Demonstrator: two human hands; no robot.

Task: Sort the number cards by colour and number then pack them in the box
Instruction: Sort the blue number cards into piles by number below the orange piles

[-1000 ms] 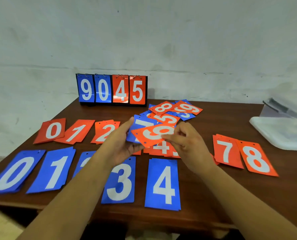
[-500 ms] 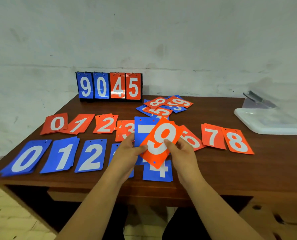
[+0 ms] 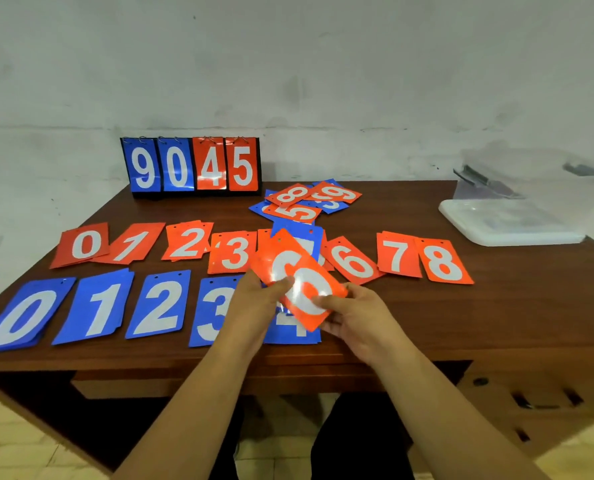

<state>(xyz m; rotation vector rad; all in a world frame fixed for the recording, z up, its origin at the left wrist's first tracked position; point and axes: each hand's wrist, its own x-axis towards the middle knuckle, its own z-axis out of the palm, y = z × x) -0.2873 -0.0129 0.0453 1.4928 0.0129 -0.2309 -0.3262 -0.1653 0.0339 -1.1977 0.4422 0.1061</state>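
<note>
Head view looks down on a brown wooden table (image 3: pixel 427 323) set against a pale wall. Both hands meet over its near middle, and both grasp cards. The left hand (image 3: pixel 254 306) has its thumb on the face of a tilted orange card (image 3: pixel 300 278) with a blurred white digit, and a blue 7 card (image 3: pixel 306 237) stands just behind it in the same grip. The right hand (image 3: pixel 354 313) pinches the lower right corner of the orange card, its fingers (image 3: pixel 326 301) closed on the edge.

Two sorted rows lie flat on the table. The far row is orange: 0 (image 3: pixel 84 244), 1, 2, 3, then 6, 7 and 8 (image 3: pixel 442 261) to the right of the hands. The near row is blue: 0 (image 3: pixel 25 315), 1, 2, 3, and a 4 (image 3: pixel 290 329) partly hidden under the hands. A loose unsorted pile (image 3: pixel 306 202) of orange and blue cards sits behind the rows. Further back, by the wall, a flip scoreboard (image 3: pixel 191 166) shows 9 0 4 5. At the right edge, a clear plastic box (image 3: pixel 538 178) stands with its lid (image 3: pixel 506 225) lying in front of it, well apart from the cards.
</note>
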